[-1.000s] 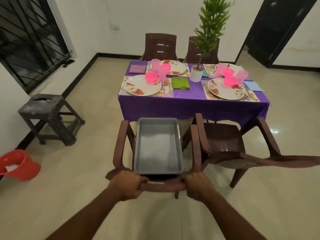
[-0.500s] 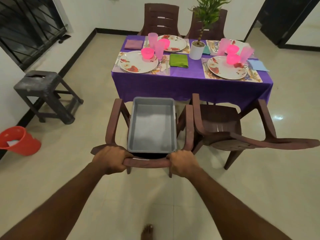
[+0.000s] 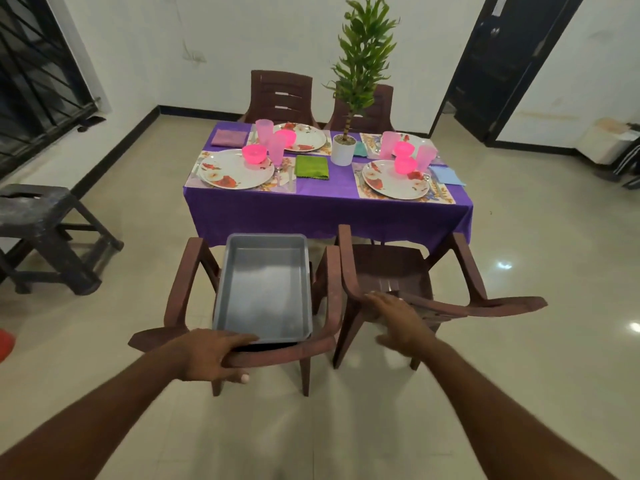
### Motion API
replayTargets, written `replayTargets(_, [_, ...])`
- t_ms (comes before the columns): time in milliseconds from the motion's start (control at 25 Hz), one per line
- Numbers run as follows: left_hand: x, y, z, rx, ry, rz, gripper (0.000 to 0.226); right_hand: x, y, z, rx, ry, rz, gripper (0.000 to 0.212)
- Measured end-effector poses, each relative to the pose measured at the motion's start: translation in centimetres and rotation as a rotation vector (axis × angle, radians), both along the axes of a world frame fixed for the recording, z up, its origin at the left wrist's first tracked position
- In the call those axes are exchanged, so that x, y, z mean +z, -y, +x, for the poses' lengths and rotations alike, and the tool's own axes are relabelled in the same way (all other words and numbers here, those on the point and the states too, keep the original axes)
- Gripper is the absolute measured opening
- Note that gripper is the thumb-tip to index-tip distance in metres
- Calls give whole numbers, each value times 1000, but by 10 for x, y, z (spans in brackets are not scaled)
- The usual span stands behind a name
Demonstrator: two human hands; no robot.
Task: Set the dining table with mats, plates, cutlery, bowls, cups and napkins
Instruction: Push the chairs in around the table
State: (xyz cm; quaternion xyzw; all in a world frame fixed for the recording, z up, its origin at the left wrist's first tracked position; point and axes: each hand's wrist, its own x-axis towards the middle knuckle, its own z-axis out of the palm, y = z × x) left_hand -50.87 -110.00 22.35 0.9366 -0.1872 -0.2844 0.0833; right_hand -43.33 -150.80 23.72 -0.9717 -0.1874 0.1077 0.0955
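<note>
Currently the top rail of the near left chair [image 3: 277,356] is gripped by the left hand [image 3: 211,355], fingers laid over the rail and thumb curled underneath. The right hand [image 3: 394,317] is held with fingers spread and relaxed, gripping nothing, at the backrest of the near right chair [image 3: 391,271]; whether it touches the backrest cannot be told, as it is blurred. A grey tray [image 3: 265,289] is carried on the seat of the left chair, and the two chairs stand just beside each other. Beyond them the bench [image 3: 329,209] is covered by a purple cloth and is set with four floral plates, among them one at front left [image 3: 235,169] and one at front right [image 3: 394,180], on mats, with pink bowls, pink cups and folded napkins, a green napkin [image 3: 311,167] near the middle. A potted plant [image 3: 343,152] is placed at the centre of the bench, and a dark stool [image 3: 45,233] stands to the left.
</note>
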Motion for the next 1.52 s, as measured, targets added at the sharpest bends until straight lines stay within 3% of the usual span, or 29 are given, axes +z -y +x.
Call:
replayTargets(160, [20,114,24,-44,121,-152,95,5,98,30,-191,186,-176,82])
replayTargets(280, [22,234,67,-83,303,-242,88,-1,185,54,-313,41,-295,65])
replayTargets(360, [16,313,88,-95,362,-265,84,-11,232,59,-289,-27,-355,57])
replayTargets(440, [-2,385,112,-128,381,-164,76,-26,272,68,-219,6,-378,55])
replayTargets(560, [-35,451,142,-42,355,-48,50,-37,298,89,-77,-22,-369,54])
replayTargets(640, [-40,463,158,13,353,7,34,-37,301,105,9,-70,-356,47])
replayTargets(800, [-42,469,177,52,294,75,26,-37,304,130,167,-151,-405,43])
replayTargets(920, [-44,475,180,80,246,112,19,-47,312,138,166,-215,-365,42])
replayTargets(1120, [-33,481,172,77,146,103,31,-48,315,133,187,-196,-334,38])
replayTargets(1440, [-15,490,110,-113,128,131,57,-37,332,64,339,-136,-418,35])
replayTargets(1520, [-13,494,97,-104,128,106,52,-39,337,53,335,-126,-381,39])
